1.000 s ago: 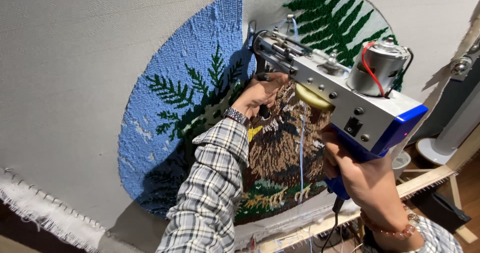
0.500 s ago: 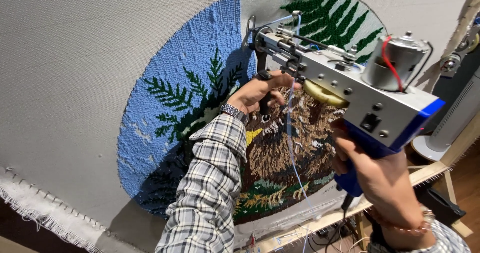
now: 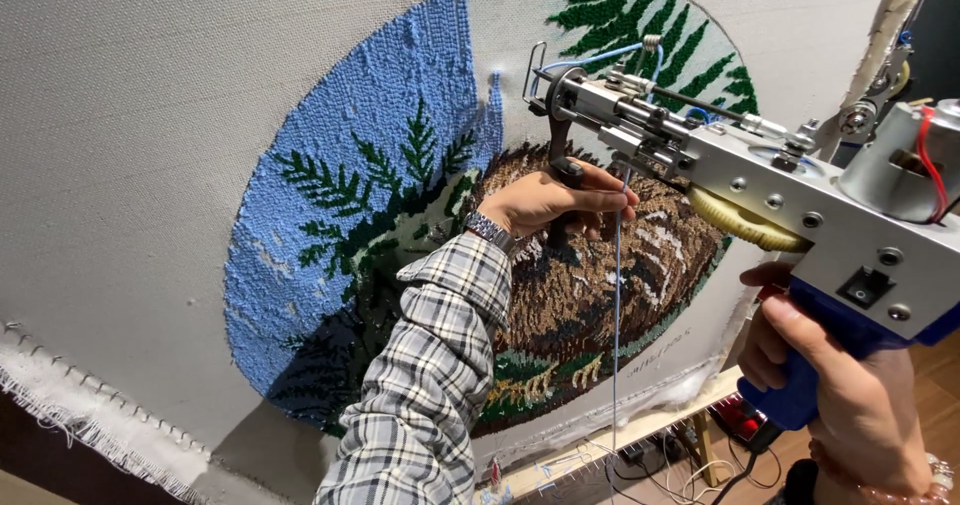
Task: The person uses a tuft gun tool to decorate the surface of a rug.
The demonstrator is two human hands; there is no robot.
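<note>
I hold a silver tufting gun [image 3: 760, 180] against a stretched grey cloth [image 3: 150, 145]. My left hand [image 3: 555, 200] grips the gun's black front handle, its plaid sleeve running down the middle. My right hand [image 3: 850, 405] is closed on the blue rear grip at lower right. The gun's needle tip [image 3: 535, 70] sits at the edge of the blue tufted sky [image 3: 390, 85]. A blue yarn strand [image 3: 615, 325] hangs down from the gun. The round tufted picture shows green fir branches [image 3: 650, 35] and a brown animal shape [image 3: 600, 285].
A wooden frame bar [image 3: 640, 430] runs along the cloth's lower edge, with cables on the floor beneath it. Frayed white cloth edge [image 3: 90, 425] hangs at lower left. The gun's motor [image 3: 905, 165] with a red wire sits at the right.
The gun and both my hands have shifted to the right and slightly up. The needle tip now rests at the right edge of the blue area.
</note>
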